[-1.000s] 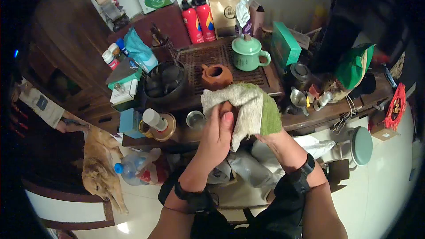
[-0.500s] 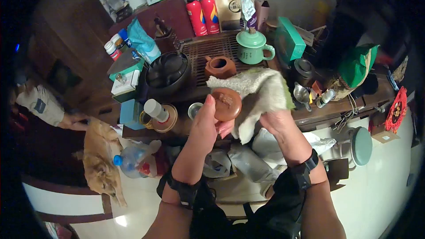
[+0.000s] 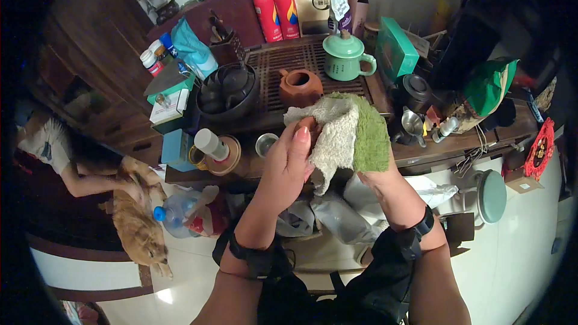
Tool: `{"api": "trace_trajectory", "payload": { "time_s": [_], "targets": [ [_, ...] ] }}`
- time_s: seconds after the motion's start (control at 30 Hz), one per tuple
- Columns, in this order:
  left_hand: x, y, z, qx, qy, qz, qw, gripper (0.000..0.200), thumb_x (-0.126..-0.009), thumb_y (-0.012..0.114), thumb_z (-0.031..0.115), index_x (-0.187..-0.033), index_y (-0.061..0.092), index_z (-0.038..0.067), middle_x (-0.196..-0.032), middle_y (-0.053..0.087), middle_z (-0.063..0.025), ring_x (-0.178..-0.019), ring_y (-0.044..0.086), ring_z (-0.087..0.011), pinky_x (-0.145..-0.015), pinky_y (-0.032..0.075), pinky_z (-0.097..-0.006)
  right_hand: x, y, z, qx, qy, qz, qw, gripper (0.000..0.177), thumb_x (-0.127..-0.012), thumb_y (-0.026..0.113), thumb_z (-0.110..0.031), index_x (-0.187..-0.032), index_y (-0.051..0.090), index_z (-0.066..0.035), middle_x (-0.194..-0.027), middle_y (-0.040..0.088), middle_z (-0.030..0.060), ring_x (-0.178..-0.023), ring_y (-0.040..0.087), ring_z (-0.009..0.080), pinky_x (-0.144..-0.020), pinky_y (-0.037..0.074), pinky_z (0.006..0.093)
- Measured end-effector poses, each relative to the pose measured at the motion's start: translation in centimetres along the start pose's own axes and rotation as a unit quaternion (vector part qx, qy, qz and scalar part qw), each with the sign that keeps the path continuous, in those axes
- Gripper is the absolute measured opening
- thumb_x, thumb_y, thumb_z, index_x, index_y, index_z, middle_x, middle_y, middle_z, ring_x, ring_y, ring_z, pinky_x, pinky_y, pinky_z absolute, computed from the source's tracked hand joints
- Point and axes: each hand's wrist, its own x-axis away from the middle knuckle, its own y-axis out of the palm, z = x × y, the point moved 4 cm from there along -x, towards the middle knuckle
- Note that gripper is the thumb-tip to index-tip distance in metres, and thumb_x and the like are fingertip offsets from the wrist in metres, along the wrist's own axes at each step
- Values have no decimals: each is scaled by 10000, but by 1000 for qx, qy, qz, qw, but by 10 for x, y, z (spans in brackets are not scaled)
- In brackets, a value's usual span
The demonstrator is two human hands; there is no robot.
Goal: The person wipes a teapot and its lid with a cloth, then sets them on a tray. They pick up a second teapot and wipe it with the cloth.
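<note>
My left hand (image 3: 289, 157) is closed around a round reddish-brown clay piece (image 3: 306, 124), which is now mostly hidden by my thumb and the cloth. A fuzzy green and off-white cloth (image 3: 346, 135) covers the fingers of my right hand (image 3: 380, 179), gripped there and pressed against the clay piece. Just beyond the cloth, an uncovered brown clay teapot (image 3: 300, 89) stands on the slatted wooden tea tray (image 3: 274, 60). A small metal-looking cup (image 3: 265, 144) is near my left hand.
A green lidded mug (image 3: 343, 63) stands at the tray's right. A black bowl with dark cups (image 3: 227, 93) is at the left, near a white-capped bottle (image 3: 211, 144). On the floor lie a dog (image 3: 138, 229) and a water jug (image 3: 174, 213); another person's leg (image 3: 90, 183) extends beside the dog.
My right hand has brought the cloth left over the clay piece, and its green side now shows more. The clay piece has tilted mostly out of sight. At left, the other person's leg has shifted.
</note>
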Motion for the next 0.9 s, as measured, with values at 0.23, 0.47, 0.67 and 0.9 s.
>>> {"api": "trace_trajectory", "payload": {
  "time_s": [0.23, 0.47, 0.67, 0.9],
  "targets": [
    [4, -7, -5, 45, -71, 43, 996, 408, -957, 339, 373, -1100, 502, 27, -664, 430, 32, -474, 324, -30, -426, 304, -183, -4, -4, -8, -51, 49, -58, 996, 460, -867, 529, -150, -1287, 381, -33, -1225, 494, 109, -1086, 523, 193, -915, 447, 336],
    [-1, -2, -7, 154, -89, 32, 983, 387, -957, 329, 387, -1013, 517, 54, -651, 424, 32, -465, 320, -41, -419, 304, -195, 0, 3, -15, -33, 27, -63, 997, 471, -869, 527, -175, -1287, 375, -23, -1251, 471, 109, -1108, 505, 189, -925, 438, 341],
    [2, -8, 3, -92, 18, 60, 994, 418, -948, 353, 367, -1123, 484, 11, -756, 543, -28, -566, 469, -93, -540, 415, -234, 1, 4, -26, 203, -72, -63, 975, 396, -879, 486, -139, -1247, 421, -9, -1201, 512, 108, -1068, 529, 182, -905, 451, 334],
    [6, -12, 13, -185, 22, 32, 982, 402, -943, 373, 346, -1142, 467, 9, -768, 561, -83, -639, 563, -162, -618, 448, -293, 3, 5, -24, 81, -9, 9, 997, 352, -848, 511, -61, -1195, 474, -21, -1076, 580, 74, -921, 587, 140, -793, 494, 289]
  ]
}}
